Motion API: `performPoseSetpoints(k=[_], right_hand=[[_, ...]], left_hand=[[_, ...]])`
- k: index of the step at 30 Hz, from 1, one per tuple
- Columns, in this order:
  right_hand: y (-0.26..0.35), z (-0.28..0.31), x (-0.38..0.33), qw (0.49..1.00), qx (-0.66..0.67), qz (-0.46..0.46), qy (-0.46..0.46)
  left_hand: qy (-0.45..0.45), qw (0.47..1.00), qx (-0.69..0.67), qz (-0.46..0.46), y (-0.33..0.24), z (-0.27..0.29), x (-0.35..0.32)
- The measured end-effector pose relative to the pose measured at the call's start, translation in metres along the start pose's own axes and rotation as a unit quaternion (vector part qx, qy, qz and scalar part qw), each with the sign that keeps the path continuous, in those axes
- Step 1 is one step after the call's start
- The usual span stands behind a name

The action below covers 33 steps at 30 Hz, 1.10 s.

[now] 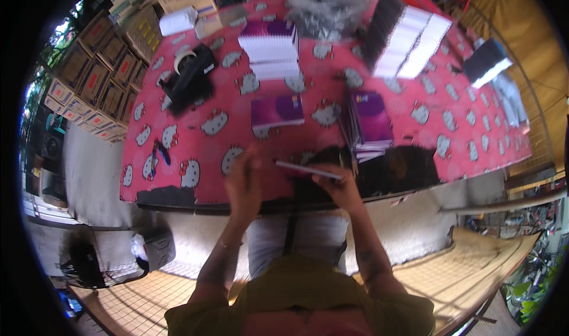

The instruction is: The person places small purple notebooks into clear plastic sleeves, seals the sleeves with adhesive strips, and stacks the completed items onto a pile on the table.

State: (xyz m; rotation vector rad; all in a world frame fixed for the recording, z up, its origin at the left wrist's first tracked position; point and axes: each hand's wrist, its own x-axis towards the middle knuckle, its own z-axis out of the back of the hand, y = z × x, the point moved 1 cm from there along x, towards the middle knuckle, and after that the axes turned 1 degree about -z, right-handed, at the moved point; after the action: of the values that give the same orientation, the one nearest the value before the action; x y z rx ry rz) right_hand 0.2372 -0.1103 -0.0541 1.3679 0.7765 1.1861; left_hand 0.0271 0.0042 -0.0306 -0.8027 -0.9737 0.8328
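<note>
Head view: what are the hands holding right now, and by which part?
A thin booklet, seen edge-on: the right hand grips its right end. The blurred left hand's hold cannot be told.

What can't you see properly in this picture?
Head view:
- Left hand: blurred, so whether it touches the thin booklet is unclear.
- Right hand: holds the booklet, which shows edge-on, cover hidden.
- Cardboard boxes: bent and dim near the rim.
- Clear plastic bag: contents too small to tell.
</note>
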Motion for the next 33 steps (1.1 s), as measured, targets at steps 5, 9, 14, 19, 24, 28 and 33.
performPoseSetpoints(k=[5,9,14,19,24,28,33], right_hand=[[0.002,-0.002,0.000,0.999,0.016,-0.034,0.021],[0.004,-0.012,-0.004,1.000,-0.016,-0.004,0.007],[-0.013,-0.010,-0.004,0.999,0.032,-0.039,0.009],[-0.006,-0.012,0.000,0.999,0.036,-0.014,0.014],[-0.006,-0.012,-0.001,0.999,0.030,-0.026,0.004],[-0.006,-0.012,-0.003,1.000,0.020,-0.008,-0.005],[-0.009,-0.011,-0.008,0.999,0.013,-0.041,-0.004]], left_hand=[[-0.008,0.999,-0.050,0.017,-0.011,0.032,0.011],[0.050,0.998,-0.010,0.020,-0.009,0.037,-0.008],[0.101,0.984,0.093,-0.115,-0.013,0.031,-0.007],[0.052,0.988,0.036,-0.142,-0.010,0.020,-0.004],[0.055,0.984,0.094,-0.143,-0.005,0.018,0.002],[0.067,0.989,0.083,-0.100,-0.012,0.020,0.003],[0.089,0.982,0.091,-0.142,-0.003,0.018,0.010]])
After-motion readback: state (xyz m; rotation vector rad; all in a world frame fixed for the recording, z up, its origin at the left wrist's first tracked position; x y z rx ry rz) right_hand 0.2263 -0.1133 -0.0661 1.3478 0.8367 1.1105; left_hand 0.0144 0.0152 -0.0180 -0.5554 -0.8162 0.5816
